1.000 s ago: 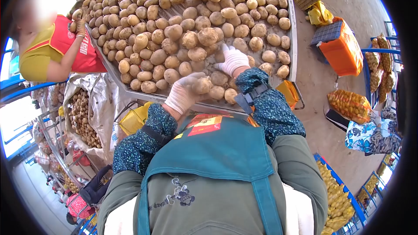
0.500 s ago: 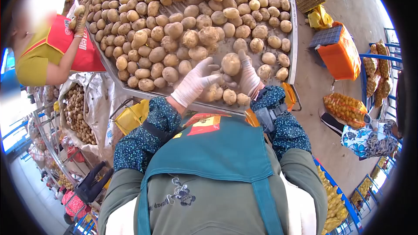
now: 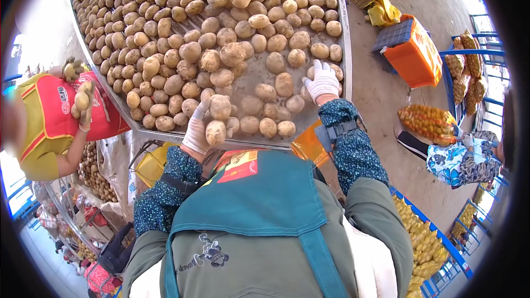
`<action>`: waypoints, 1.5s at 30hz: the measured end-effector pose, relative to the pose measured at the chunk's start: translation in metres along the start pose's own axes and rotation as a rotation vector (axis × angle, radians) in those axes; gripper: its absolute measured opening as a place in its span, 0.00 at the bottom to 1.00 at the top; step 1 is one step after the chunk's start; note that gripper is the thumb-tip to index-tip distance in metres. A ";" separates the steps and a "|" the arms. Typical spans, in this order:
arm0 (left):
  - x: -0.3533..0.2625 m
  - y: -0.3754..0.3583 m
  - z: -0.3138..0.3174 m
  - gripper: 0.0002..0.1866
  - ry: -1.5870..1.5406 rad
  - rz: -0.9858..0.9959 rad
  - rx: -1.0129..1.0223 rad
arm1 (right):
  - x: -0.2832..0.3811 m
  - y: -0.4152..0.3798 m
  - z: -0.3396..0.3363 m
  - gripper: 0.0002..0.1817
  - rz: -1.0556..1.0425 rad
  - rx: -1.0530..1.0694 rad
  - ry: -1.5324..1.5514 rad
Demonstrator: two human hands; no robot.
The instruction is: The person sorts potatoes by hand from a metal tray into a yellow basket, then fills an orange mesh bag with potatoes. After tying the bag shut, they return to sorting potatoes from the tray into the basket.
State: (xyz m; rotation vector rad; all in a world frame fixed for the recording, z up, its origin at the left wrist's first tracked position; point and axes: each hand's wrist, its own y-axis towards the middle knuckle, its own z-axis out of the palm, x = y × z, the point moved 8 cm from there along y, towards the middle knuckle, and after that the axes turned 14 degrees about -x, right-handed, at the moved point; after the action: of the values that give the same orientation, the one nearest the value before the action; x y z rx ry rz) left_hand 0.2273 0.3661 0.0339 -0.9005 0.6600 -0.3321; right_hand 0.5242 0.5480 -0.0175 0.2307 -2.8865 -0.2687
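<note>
A metal sorting tray (image 3: pixel 346 49) full of loose brown potatoes (image 3: pixel 190 51) lies before me. At its near edge my left hand (image 3: pixel 196 132), in a pale glove, curls round two potatoes (image 3: pixel 220 107), one below the other. Beside the tray's right rim is my right hand (image 3: pixel 323 81), gloved too, palm down with its fingers spread over potatoes there; its palm side is hidden. Several smaller potatoes (image 3: pixel 268 127) lie between my hands on the tray's bare metal.
At left a co-worker in a red apron (image 3: pixel 66 102) holds potatoes in gloved hands. An orange-covered crate (image 3: pixel 414 58) stands right of the tray, near a filled net sack (image 3: pixel 428 124) and another person. A yellow bag (image 3: pixel 152 168) hangs below the tray's near-left edge.
My hands have moved apart: the left toward the near edge, now gripping two potatoes, the right to the right rim, away from the large potato between them. The co-worker's hands have lowered.
</note>
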 end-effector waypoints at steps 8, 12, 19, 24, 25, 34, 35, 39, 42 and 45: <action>-0.001 -0.018 -0.058 0.32 -0.106 0.068 -0.069 | -0.043 0.028 0.059 0.30 0.610 0.317 0.601; 0.007 -0.029 -0.091 0.28 -0.167 0.061 -0.147 | -0.010 0.032 0.058 0.36 0.663 0.320 0.573; 0.008 -0.051 -0.154 0.28 -0.293 0.149 -0.219 | 0.035 0.027 0.036 0.39 0.576 0.447 1.057; 0.020 -0.057 -0.198 0.31 -0.437 0.181 -0.232 | 0.091 -0.023 -0.011 0.42 0.777 0.780 1.830; 0.022 -0.060 -0.200 0.30 -0.468 0.176 -0.208 | 0.114 -0.025 -0.023 0.44 0.744 0.840 1.923; 0.020 -0.096 -0.238 0.26 -0.578 0.375 -0.312 | 0.239 -0.043 -0.037 0.47 0.465 1.053 1.800; 0.022 -0.101 -0.263 0.27 -0.607 0.406 -0.378 | 0.240 -0.045 -0.027 0.46 0.453 1.061 1.744; 0.032 -0.111 -0.343 0.26 -0.822 0.416 -0.653 | 0.240 -0.048 -0.013 0.43 0.434 1.009 1.525; 0.047 -0.102 -0.416 0.24 -0.889 0.423 -0.886 | 0.230 -0.047 -0.005 0.39 0.331 0.891 1.246; 0.049 -0.085 -0.463 0.21 -0.915 0.410 -0.954 | 0.200 -0.029 -0.008 0.39 -0.029 0.545 0.667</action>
State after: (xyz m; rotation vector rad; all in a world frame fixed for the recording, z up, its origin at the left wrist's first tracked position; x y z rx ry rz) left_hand -0.0380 0.0064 -0.1219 -1.6158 0.0846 0.8135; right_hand 0.3382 0.4838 0.0271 0.3684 -2.2270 0.5081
